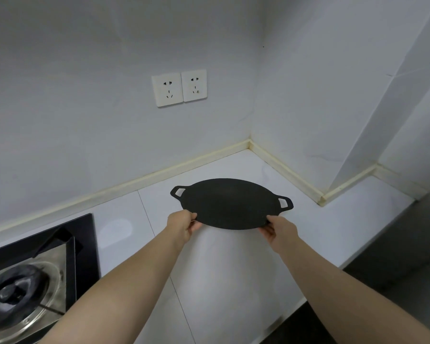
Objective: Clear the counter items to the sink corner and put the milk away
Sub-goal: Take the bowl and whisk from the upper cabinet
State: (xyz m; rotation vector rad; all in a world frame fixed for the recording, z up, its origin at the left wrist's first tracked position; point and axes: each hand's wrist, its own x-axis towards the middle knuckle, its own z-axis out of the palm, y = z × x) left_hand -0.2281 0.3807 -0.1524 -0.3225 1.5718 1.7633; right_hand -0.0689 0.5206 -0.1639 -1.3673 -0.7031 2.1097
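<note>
Here, two hands hold one black griddle pan over the white counter, near its back corner.

The left hand pinches the near left rim of the round griddle pan, and the right hand grips the near right rim, thumb on top. The pan has two loop handles, one at each side, both free. Two wall sockets sit side by side above the counter. One gas burner shows at lower left.
</note>
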